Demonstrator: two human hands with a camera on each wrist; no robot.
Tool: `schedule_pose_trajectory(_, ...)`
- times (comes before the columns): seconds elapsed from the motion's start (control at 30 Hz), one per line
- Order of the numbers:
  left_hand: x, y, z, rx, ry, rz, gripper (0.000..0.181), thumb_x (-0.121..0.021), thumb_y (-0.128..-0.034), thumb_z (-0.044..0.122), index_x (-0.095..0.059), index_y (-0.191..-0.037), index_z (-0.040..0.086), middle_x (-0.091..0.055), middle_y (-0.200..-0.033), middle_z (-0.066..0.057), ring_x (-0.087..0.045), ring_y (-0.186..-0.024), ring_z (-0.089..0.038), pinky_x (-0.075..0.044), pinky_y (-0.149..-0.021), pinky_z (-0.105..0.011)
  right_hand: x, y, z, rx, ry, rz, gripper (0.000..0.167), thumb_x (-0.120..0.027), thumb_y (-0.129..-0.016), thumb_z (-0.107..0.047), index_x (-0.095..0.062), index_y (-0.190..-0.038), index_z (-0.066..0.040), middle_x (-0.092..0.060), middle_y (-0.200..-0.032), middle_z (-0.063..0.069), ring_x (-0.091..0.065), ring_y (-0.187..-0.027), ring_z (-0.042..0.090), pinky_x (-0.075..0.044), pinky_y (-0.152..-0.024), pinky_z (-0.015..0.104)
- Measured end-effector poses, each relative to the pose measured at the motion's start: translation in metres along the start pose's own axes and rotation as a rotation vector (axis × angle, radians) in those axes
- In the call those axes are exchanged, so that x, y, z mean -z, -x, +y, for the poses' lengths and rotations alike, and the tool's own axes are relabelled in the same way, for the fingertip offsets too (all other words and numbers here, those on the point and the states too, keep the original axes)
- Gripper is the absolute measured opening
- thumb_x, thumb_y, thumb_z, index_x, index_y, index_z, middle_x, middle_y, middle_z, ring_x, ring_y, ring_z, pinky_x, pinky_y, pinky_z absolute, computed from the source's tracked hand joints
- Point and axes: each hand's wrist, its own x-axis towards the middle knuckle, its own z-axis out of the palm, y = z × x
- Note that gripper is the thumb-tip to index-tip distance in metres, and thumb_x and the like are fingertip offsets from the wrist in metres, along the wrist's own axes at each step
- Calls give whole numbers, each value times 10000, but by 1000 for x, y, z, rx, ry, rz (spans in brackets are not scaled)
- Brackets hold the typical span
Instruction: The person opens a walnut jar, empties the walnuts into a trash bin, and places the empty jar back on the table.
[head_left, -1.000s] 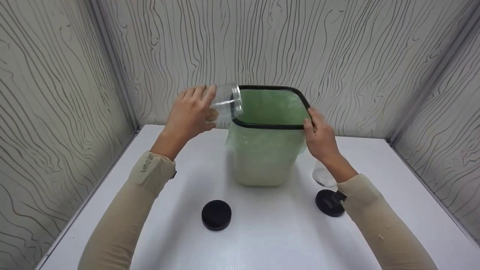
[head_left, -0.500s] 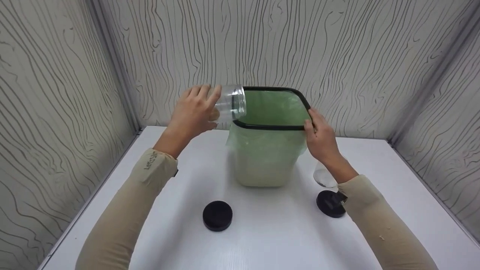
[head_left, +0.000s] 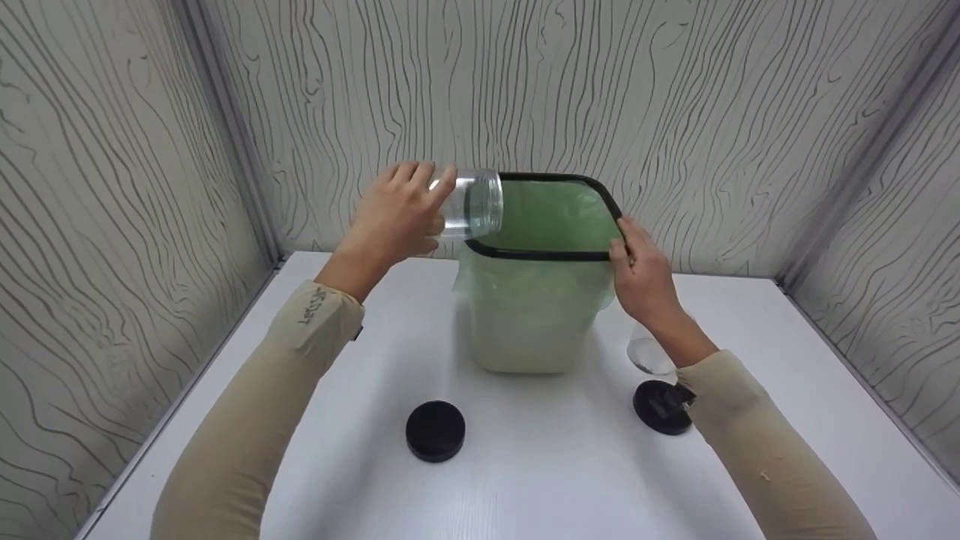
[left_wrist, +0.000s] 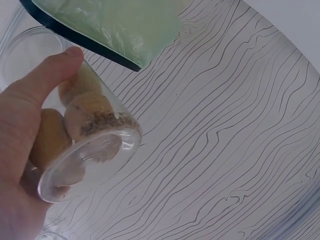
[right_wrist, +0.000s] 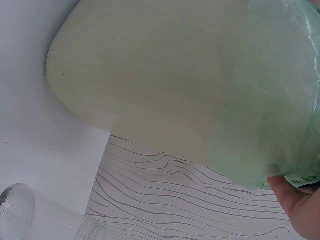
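Note:
In the head view my left hand [head_left: 397, 214] grips a clear jar [head_left: 476, 202], tipped on its side with its open mouth over the left rim of a pale waste bin [head_left: 525, 341]. Several round tan pieces [left_wrist: 87, 112] and brown crumbs [left_wrist: 107, 121] lie inside the jar, near its base; their kind is unclear. A green bin liner [head_left: 536, 289] is folded over the bin, under its black rim [head_left: 551, 256]. Fingers and thumb of my right hand [head_left: 645, 277] hold the rim's right front corner. The bin's floor is hidden.
A second clear jar [head_left: 646, 352], partly behind my right forearm, stands on the white table [head_left: 510, 480] right of the bin. One black lid [head_left: 435, 431] lies front left, another black lid [head_left: 658, 407] beside my right sleeve. Patterned panels [head_left: 480, 90] enclose the table's back and sides.
My left hand has moved the jar a little to the right, so its mouth reaches further over the bin. My right hand stays on the rim.

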Motion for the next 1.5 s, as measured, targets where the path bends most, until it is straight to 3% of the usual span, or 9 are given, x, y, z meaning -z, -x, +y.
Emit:
schedule_pose_trajectory(0.17,3,-6,5,-47,-92,20,780,-734,-797,373,-348,-1402,66,-502,-1273,-195,-481,-1179,-351,-356,-1017,-439,1,0,-1,6,-3,2,566,-321,-1020,-364,-347,-1438,17,-317,-1483,191,-277,-1365,331,-256,-1069,481)
schedule_pose_trajectory(0.4,3,-15,14,-118,-286,122,606,-692,-849,202,-407,-1369,74,-532,-1248,-172,-508,-1154,-329,-374,-1006,-423,1,1,-2,2,-4,4,555,-327,-1018,-348,-353,-1435,17,-322,-1483,182,-287,-1361,326,-268,-1064,477)
schedule_pose_trajectory(0.6,2,-19,22,-160,-515,166,687,-733,-805,136,-393,-1402,145,-504,-1300,-134,-474,-1195,-289,-351,-1016,-423,0,1,0,-24,0,-19,585,-304,-1016,-388,-327,-1451,3,-293,-1503,159,-278,-1366,323,-269,-1062,482)
schedule_pose_trajectory(0.77,1,-21,27,-181,-570,187,711,-745,-793,166,-383,-1405,165,-495,-1308,-113,-463,-1195,-274,-346,-1011,-425,0,1,0,-21,-1,-17,577,-306,-1017,-378,-328,-1450,3,-295,-1502,159,-280,-1365,319,-274,-1061,479)
schedule_pose_trajectory(0.97,-1,-21,29,-165,-558,210,690,-733,-801,145,-389,-1398,173,-497,-1311,-104,-463,-1199,-272,-348,-1011,-426,0,2,-1,-20,-8,-17,579,-306,-1018,-378,-325,-1452,4,-294,-1502,166,-274,-1368,322,-269,-1063,481)
schedule_pose_trajectory(1.17,-2,-19,30,-20,-169,139,738,-778,-758,241,-407,-1379,93,-516,-1282,-161,-486,-1177,-325,-358,-999,-471,-1,1,1,-21,-9,-13,575,-310,-1017,-375,-330,-1450,2,-298,-1498,173,-271,-1369,324,-265,-1065,482)
schedule_pose_trajectory(1.23,-3,-19,30,-26,-215,147,730,-777,-762,268,-417,-1372,92,-522,-1276,-159,-491,-1168,-322,-368,-989,-466,-1,1,1,-22,-13,-16,575,-309,-1017,-376,-327,-1451,1,-298,-1497,176,-275,-1366,330,-270,-1060,489)
schedule_pose_trajectory(1.33,-4,-21,30,-72,-410,188,696,-758,-774,183,-413,-1375,119,-508,-1291,-147,-475,-1180,-308,-357,-998,-459,-1,2,1,-22,-15,-16,574,-308,-1017,-375,-328,-1451,-1,-297,-1498,171,-277,-1365,328,-273,-1059,489)
schedule_pose_trajectory(1.5,-4,-22,28,-28,-338,208,748,-784,-743,127,-402,-1386,124,-488,-1301,-141,-454,-1204,-304,-328,-1020,-470,-1,2,1,-19,-13,-14,577,-303,-1020,-384,-331,-1450,-1,-294,-1499,170,-286,-1361,329,-296,-1045,488)
